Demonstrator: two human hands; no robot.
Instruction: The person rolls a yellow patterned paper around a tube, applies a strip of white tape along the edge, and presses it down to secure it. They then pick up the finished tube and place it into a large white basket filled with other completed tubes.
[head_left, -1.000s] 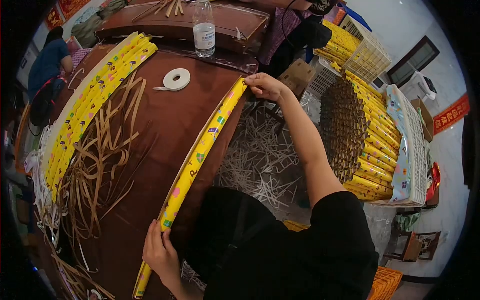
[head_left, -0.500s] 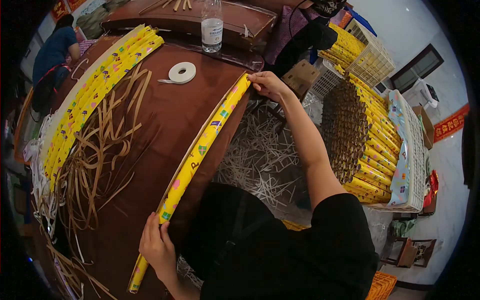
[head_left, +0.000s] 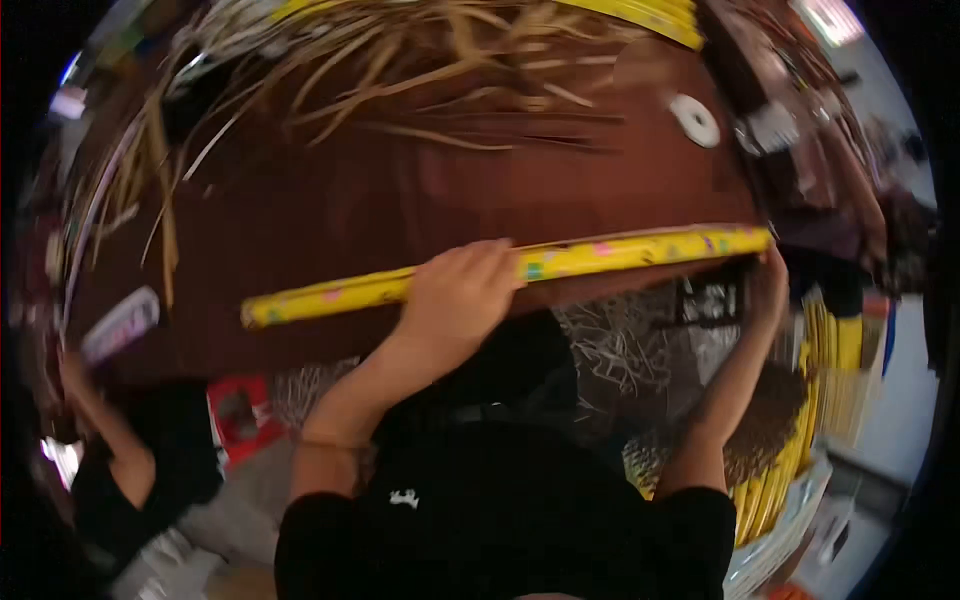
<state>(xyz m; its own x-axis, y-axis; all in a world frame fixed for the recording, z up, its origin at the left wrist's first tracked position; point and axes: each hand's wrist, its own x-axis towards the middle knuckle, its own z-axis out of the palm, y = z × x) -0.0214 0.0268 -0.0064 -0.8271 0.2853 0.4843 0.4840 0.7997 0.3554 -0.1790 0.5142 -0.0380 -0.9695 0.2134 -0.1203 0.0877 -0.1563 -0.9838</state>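
Note:
A long yellow paper tube with small coloured prints lies across the near side of the brown table. My left hand is closed over it left of its middle, fingers on top. At the tube's right end is my right hand, its fingertips closed on that end; motion blurs them somewhat. A brown strip edge shows along the tube's far side. Farther back on the table sits a white roll of tape.
Tangled tan strips cover the far left of the table, with more yellow tubes behind. Another person's arm is at the left. Stacked tubes fill a basket at lower right. White shreds litter the floor.
The view has swung round, so the tube now runs nearly level across it. My left hand has shifted along the tube toward its middle. Another person's arm has come into view at left.

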